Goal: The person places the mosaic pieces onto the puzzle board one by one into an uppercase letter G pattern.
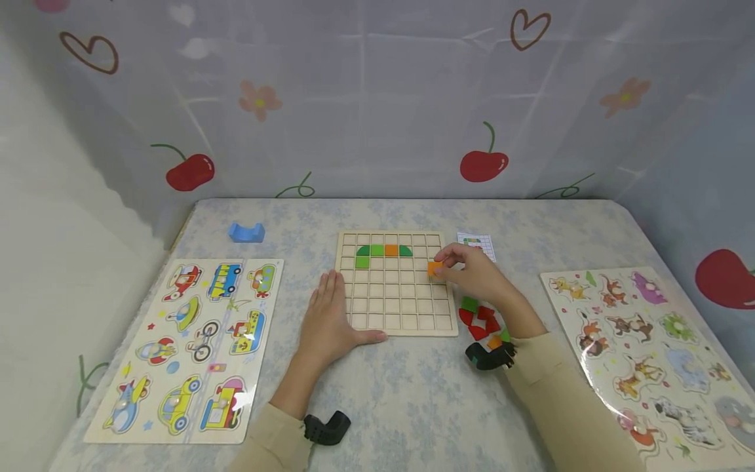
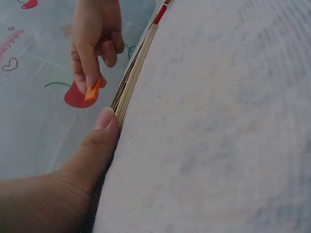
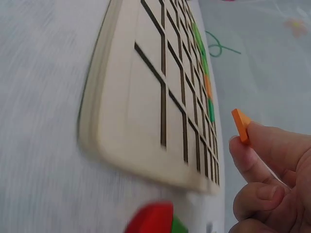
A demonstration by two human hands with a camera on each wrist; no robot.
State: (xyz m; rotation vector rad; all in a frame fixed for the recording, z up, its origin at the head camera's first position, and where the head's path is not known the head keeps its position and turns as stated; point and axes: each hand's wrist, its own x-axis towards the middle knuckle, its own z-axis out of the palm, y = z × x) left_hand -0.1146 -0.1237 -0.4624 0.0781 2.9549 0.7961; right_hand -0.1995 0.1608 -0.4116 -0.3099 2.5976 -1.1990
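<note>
A wooden grid board [image 1: 398, 305] lies in the middle of the table. Green and orange tiles fill part of its upper rows, among them an orange square [image 1: 392, 250] and a green square [image 1: 362, 262]. My left hand [image 1: 330, 321] rests at the board's lower left corner, fingers straight along the left side and thumb at the near edge. Between thumb and fingertips my right hand [image 1: 468, 270] pinches an orange tile [image 1: 434, 268] above the board's right side. The right wrist view shows that orange tile [image 3: 240, 126] held on edge, apart from the board.
Loose red, green and orange tiles [image 1: 479, 319] lie right of the board. A small pattern card [image 1: 483, 241] is partly behind my right hand. A vehicle puzzle [image 1: 171, 367] lies left, an animal puzzle [image 1: 637, 341] right. A blue block [image 1: 246, 233] sits at the back left.
</note>
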